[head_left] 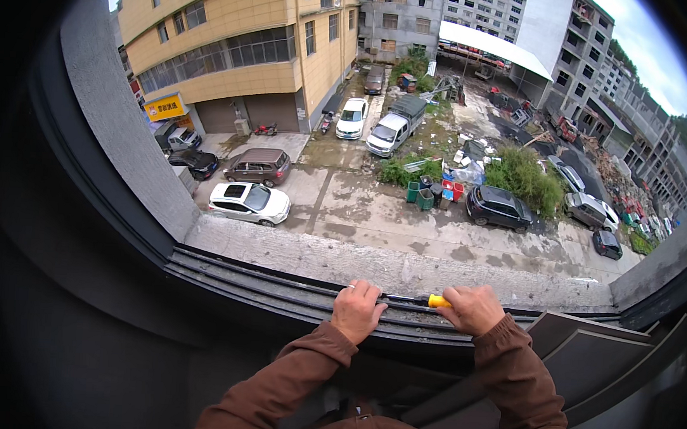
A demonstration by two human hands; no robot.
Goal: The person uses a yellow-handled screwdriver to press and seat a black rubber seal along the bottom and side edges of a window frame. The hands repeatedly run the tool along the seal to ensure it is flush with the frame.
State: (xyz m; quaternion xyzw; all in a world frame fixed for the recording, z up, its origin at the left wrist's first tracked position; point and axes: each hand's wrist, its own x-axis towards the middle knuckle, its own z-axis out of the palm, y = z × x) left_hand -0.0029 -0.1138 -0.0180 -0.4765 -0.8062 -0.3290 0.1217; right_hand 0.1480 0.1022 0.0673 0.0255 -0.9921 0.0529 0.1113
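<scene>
A dark window frame with a ridged bottom track [277, 287] runs across in front of me. My right hand [474, 309] is closed around the yellow handle of a screwdriver [438, 301]. Its thin shaft lies sideways along the track and points left toward my other hand. Over the rails, my left hand [358, 312] rests with its fingers curled and closed, close to the shaft's end. What those fingers grip, if anything, is hidden. A ring shows on one of them. Grit and dirt lie in the track grooves between the hands.
Beyond the track is a rough concrete ledge [341, 257], with a drop to a yard below. Parked cars [251, 203], bins [425, 197] and buildings stand down there. Dark panels [596, 364] lean at the right, below the frame.
</scene>
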